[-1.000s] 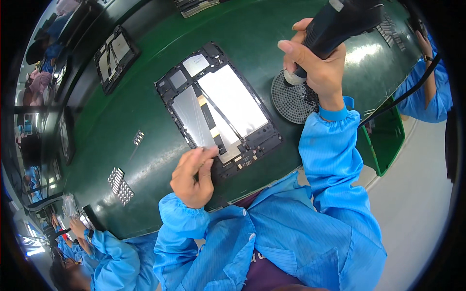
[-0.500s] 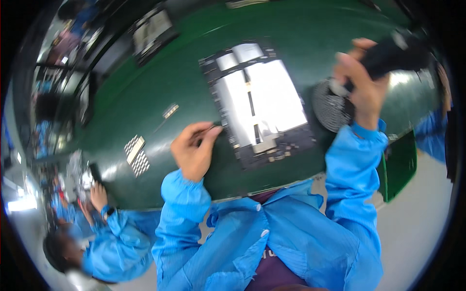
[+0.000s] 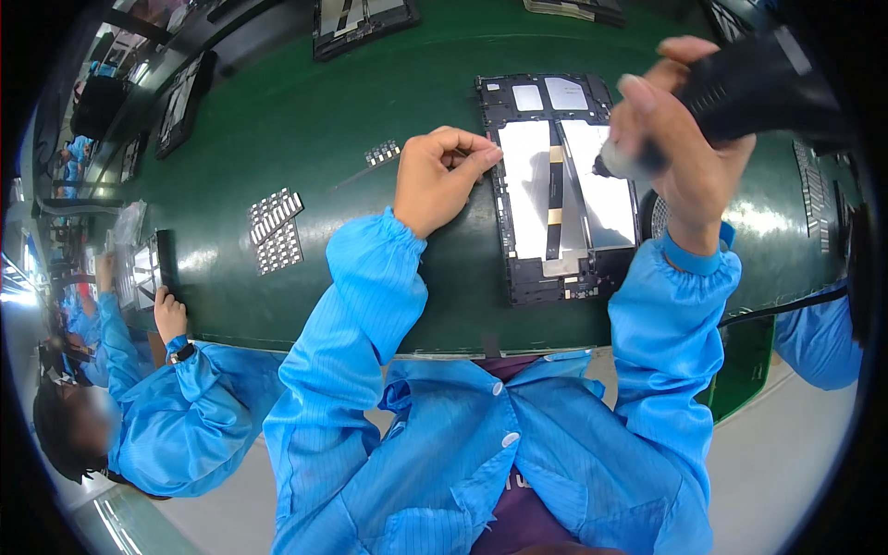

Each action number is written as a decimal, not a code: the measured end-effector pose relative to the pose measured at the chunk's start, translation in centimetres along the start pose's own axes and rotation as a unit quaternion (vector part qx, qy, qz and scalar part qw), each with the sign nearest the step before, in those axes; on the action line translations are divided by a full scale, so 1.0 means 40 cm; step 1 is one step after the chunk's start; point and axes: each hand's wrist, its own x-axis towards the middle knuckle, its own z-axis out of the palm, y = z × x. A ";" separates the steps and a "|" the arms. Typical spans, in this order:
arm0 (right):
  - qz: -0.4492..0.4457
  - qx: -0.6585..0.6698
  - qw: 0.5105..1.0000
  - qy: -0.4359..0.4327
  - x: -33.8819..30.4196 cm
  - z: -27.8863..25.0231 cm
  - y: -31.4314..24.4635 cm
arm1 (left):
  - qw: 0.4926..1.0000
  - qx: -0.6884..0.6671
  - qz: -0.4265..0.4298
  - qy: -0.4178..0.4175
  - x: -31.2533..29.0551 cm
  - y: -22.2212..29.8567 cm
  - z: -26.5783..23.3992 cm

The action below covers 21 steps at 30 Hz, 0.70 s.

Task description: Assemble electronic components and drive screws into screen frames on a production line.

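An opened tablet [image 3: 527, 291] with a black frame, silver-white battery panels and a dark ribbon strip lies on the green table. At its left edge, the thumb and forefinger of my left hand [image 3: 435, 180] are pinched together; whatever they hold is too small to make out. My right hand [image 3: 684, 162] is wrapped round a thick black electric screwdriver [image 3: 758, 88] with a pale nose. Its dark tip points left over the right battery panel; contact cannot be told. Partly hidden behind my right wrist is a round dish [image 3: 659, 217].
Left on the green table [image 3: 342, 287] lie checkered sheets of small parts [image 3: 276, 231] and a smaller strip [image 3: 382, 154]. Other opened tablets [image 3: 363, 23] stand at the back. A co-worker [image 3: 185, 416] sits at the left. A green bin [image 3: 745, 370] is below the right edge.
The screwdriver has moved from above the round dish to above the tablet. My left hand has shifted farther up the tablet's left edge. The whole view has shifted too.
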 end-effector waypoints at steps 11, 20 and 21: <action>0.147 0.087 0.985 0.037 0.062 0.175 0.018 | 1.000 -0.014 0.015 0.007 0.032 -0.008 0.003; 0.147 0.116 0.981 0.040 0.055 0.196 0.061 | 0.990 -0.042 -0.117 -0.061 0.063 0.015 -0.025; 0.149 0.123 0.980 0.042 0.054 0.194 0.064 | 0.989 -0.041 -0.123 -0.065 0.063 0.015 -0.022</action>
